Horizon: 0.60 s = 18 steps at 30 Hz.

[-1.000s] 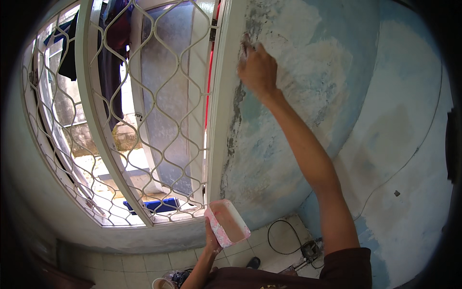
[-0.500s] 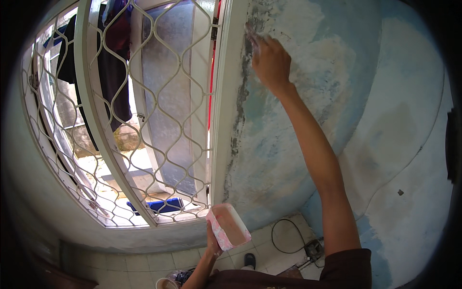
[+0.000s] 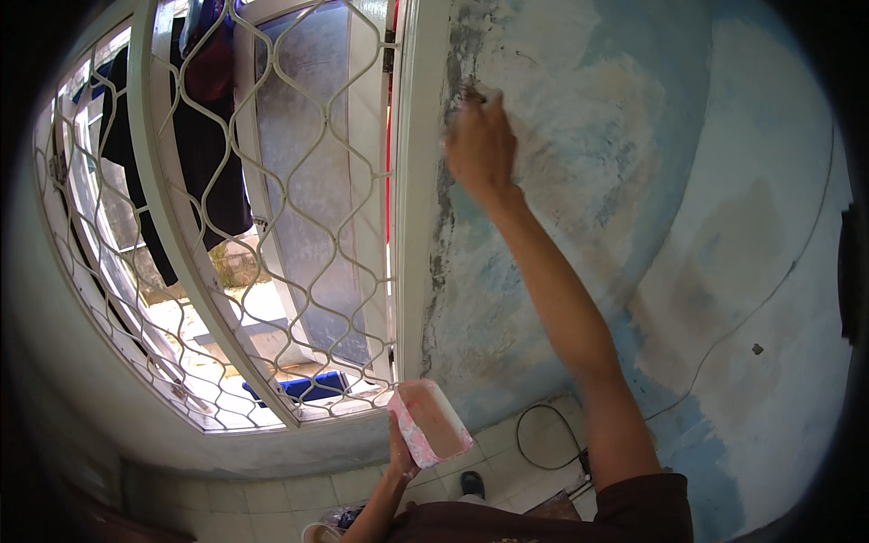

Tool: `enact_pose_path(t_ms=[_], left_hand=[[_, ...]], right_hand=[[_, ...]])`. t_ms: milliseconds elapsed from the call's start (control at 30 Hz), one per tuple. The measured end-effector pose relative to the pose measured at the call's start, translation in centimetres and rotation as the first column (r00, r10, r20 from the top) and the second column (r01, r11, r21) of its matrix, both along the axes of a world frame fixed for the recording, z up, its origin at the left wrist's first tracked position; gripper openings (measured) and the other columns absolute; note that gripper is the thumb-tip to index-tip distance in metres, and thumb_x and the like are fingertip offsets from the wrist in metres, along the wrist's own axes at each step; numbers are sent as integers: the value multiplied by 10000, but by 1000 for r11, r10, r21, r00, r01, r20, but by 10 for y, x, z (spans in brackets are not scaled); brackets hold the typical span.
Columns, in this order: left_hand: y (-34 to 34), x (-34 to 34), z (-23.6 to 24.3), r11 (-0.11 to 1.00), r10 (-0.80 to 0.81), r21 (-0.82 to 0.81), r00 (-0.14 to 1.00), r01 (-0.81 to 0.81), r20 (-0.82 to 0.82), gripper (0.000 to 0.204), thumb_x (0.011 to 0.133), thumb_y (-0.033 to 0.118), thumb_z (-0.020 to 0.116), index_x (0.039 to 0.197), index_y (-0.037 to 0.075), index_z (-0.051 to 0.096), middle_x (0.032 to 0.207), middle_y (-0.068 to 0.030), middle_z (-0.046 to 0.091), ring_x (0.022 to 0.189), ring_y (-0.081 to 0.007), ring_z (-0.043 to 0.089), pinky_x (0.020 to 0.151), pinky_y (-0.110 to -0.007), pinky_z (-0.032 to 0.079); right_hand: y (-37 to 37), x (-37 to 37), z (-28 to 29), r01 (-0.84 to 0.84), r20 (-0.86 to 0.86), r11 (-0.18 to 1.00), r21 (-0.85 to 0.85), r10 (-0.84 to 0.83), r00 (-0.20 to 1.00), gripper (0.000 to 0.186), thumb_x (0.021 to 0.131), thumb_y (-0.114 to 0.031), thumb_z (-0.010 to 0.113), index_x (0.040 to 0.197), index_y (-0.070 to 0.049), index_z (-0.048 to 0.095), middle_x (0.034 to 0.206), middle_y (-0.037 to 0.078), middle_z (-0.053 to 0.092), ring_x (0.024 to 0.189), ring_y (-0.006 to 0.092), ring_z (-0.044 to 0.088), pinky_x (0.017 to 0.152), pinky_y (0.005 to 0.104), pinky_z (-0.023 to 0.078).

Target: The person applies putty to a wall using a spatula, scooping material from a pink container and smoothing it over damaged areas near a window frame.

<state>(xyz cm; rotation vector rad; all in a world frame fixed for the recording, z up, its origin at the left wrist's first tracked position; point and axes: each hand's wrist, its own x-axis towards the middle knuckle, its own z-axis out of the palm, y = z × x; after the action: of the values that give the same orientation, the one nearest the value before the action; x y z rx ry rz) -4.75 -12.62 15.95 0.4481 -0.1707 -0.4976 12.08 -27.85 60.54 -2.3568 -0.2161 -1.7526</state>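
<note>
My left hand (image 3: 401, 452) grips a rectangular pink-and-white plastic tub (image 3: 413, 438) low in front of the wall. Murky, pale brownish liquid (image 3: 434, 425) lies in the tub. Raised high, my right hand (image 3: 482, 149) is closed against the patchy blue and white wall (image 3: 579, 172), close to the window frame (image 3: 416, 199). A small dark bit shows at its fingertips, but blur and the fingers hide what it is. Below this hand, a rough grey strip (image 3: 438, 262) runs down the wall alongside the frame.
A wavy metal grille (image 3: 337, 181) covers the window at left, with dark clothes (image 3: 204, 154) hanging beyond it. A blue object (image 3: 312, 387) lies by the sill. On the tiled floor are a cable loop (image 3: 520, 434) and a bucket (image 3: 319, 532); a dark shoe (image 3: 472, 483) shows nearby.
My right hand has moved down the wall, staying beside the window frame. The tub and my left hand hold nearly the same place. The view has shifted slightly.
</note>
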Motion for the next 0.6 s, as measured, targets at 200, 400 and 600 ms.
enact_pose_path(t_ms=[200, 400, 600], left_hand=[[3, 1, -8, 999, 5, 38, 1000, -5, -14, 844, 1001, 750, 262, 1591, 148, 300, 1527, -113, 479, 1364, -324, 531, 1122, -563, 469], [4, 12, -40, 1000, -9, -6, 999, 9, -45, 870, 988, 769, 272, 1591, 143, 298, 1526, -120, 477, 1367, -326, 527, 1130, -559, 463], [8, 12, -38, 998, 32, 57, 999, -30, -40, 857, 990, 760, 303, 1578, 137, 318, 1500, -121, 499, 1340, -316, 549, 1113, -537, 480]], right_hand=[[51, 7, -31, -71, 38, 987, -141, 77, 996, 356, 941, -69, 587, 1225, 145, 554, 1121, 265, 512, 972, 387, 627, 749, 446, 591], [17, -7, -1, 11, 30, 1000, -5, -11, 999, 384, 933, -68, 618, 1270, 108, 558, 1124, 230, 505, 936, 359, 632, 721, 443, 585], [13, 11, -27, -164, 128, 978, -132, 181, 975, 317, 902, -48, 621, 1183, 96, 642, 1067, 233, 585, 941, 370, 644, 737, 446, 571]])
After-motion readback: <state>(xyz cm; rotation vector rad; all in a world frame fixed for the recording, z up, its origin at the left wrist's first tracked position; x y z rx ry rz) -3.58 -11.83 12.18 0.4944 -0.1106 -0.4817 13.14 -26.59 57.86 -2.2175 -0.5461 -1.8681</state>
